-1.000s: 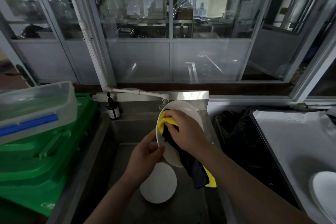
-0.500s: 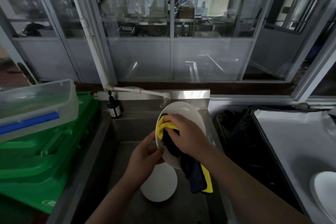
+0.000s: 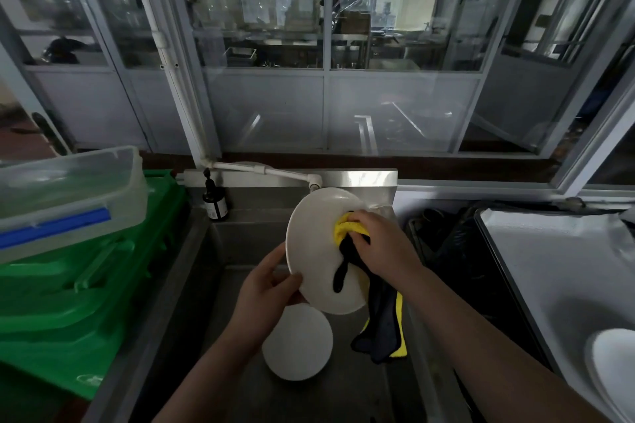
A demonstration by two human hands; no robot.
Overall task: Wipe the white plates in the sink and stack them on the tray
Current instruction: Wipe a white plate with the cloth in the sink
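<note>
A person stands at a steel sink (image 3: 192, 251) and holds a white plate (image 3: 316, 251) tilted up on edge above the basin, its face turned toward the camera. The left hand (image 3: 264, 292) grips the plate's lower left rim, thumb on the front and fingers curled behind. The right hand (image 3: 381, 244) is bunched around a yellow and dark cloth (image 3: 347, 228) and presses it against the upper right part of the plate's face; the rest of the cloth hangs down past the plate's right edge toward the basin. A second white plate (image 3: 299, 347) lies flat on the bottom of the sink, directly below the held one and partly hidden by the left wrist.

A white tap (image 3: 275, 172) reaches over the sink from the back left, its spout just above the top of the held plate. A small dark bottle (image 3: 214, 199) stands at the sink's back left corner. To the left, a clear plastic box (image 3: 68, 196) with a blue clip rests on green crates (image 3: 86, 285). To the right, a pale tray (image 3: 549, 268) sits on the surface, with another white plate (image 3: 615, 367) lying on it at the lower right edge of the view.
</note>
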